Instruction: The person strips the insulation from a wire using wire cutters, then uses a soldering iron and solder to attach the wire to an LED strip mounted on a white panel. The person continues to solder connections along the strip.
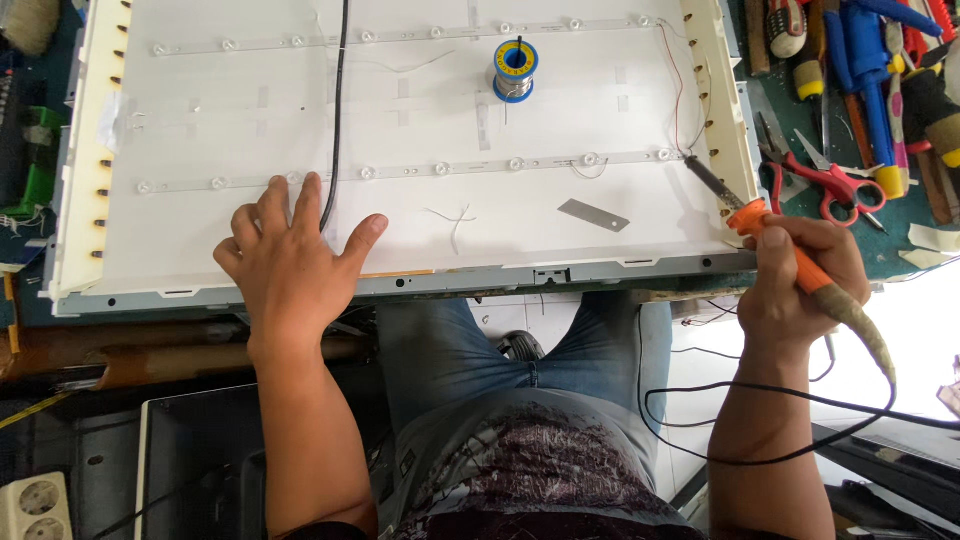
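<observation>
The person is leaning over a large white panel (250, 130) that is filling the upper half of the frame, a flat screen's backlight tray with its light strips exposed. The left hand (290, 255) is lying flat and open on the panel's lower left part, fingers spread, grasping nothing; it is pressing down just beside a black cable (338, 110) running up the panel. The right hand (800, 275), at the right edge of the frame, is clenched around the orange handle of a soldering iron (775, 235), whose dark tip is pointing up and left toward the right end of the lower light strip (440, 168), close to thin red wires (672, 90) running along the panel's right side.

The work is looking partway along. Both strips, the lower one and the upper light strip (400, 34), are already lying in place across the panel, and a spool of solder (515, 70) is standing between them, ready to hand. Loose white wire scraps (455, 220) and a small grey metal blade (594, 215) are lying in the lower middle, not cleared away. The iron's tip seems to be hovering just off the strip's end rather than touching it, so that joint is probably not finished. Red-handled scissors (835, 190) and other tools are waiting on the green bench at the upper right.
</observation>
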